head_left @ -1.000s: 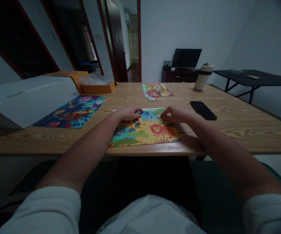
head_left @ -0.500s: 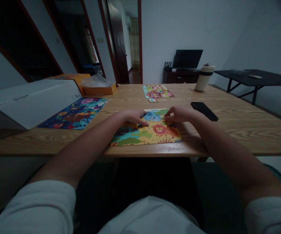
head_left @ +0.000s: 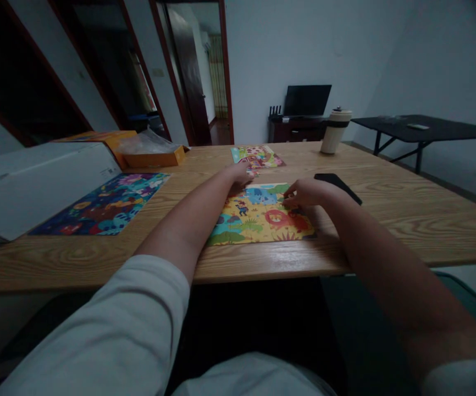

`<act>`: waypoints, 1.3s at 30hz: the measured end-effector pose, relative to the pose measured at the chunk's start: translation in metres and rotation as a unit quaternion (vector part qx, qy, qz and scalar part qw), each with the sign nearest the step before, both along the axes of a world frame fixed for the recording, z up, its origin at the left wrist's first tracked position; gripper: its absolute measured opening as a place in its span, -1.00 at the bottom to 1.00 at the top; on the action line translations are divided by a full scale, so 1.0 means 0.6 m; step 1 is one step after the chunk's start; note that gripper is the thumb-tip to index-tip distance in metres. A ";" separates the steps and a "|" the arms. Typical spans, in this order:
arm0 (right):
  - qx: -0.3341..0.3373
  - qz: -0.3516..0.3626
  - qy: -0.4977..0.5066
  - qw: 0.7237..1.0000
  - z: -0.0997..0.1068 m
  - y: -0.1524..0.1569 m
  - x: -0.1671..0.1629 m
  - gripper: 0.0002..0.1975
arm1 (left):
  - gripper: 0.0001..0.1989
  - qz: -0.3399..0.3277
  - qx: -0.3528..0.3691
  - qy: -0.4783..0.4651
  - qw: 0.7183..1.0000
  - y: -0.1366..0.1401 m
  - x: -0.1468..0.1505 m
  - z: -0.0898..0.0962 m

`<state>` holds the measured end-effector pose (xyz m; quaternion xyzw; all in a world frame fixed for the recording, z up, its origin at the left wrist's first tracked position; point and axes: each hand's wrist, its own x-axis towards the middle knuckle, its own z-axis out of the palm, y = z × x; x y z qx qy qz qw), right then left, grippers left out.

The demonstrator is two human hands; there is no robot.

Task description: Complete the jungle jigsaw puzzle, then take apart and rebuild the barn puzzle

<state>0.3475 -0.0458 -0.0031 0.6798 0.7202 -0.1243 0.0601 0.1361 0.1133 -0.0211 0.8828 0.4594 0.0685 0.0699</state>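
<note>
Left hand (head_left: 240, 173) by pieces (head_left: 255, 173), right hand (head_left: 306, 192) at puzzle (head_left: 258, 217), grips unclear, phone (head_left: 339, 183) partly hidden, tumbler (head_left: 336, 133) beyond

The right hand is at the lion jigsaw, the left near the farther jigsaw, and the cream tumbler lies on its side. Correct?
No: the cream tumbler stands upright, as the head view shows. The right hand is at the lion jigsaw and the left hand near the farther jigsaw.

Blk phone (head_left: 339, 183); crm tumbler (head_left: 336, 133) behind; TV (head_left: 308, 100) on cab (head_left: 298, 131).
</note>
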 end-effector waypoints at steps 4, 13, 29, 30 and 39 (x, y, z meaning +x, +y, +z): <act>0.010 0.008 0.002 1.000 0.000 0.004 0.018 -0.54 | -0.52 0.066 0.005 0.051 0.996 0.005 0.005 -0.006; 0.023 0.043 0.039 0.998 -0.012 0.011 0.030 -0.36 | -0.53 0.059 0.053 -0.100 0.992 -0.050 -0.109 0.021; 0.030 0.070 0.000 0.997 -0.032 0.006 0.002 -0.16 | -0.54 -0.023 0.219 -0.056 0.974 -0.111 -0.220 0.004; 0.032 0.069 -0.002 0.997 -0.031 0.005 0.002 -0.16 | -0.54 -0.019 0.216 -0.055 0.975 -0.111 -0.221 0.003; 0.051 0.057 -0.009 0.997 -0.025 -0.005 -0.006 -0.19 | -0.57 -0.035 0.224 -0.068 0.971 -0.125 -0.212 0.003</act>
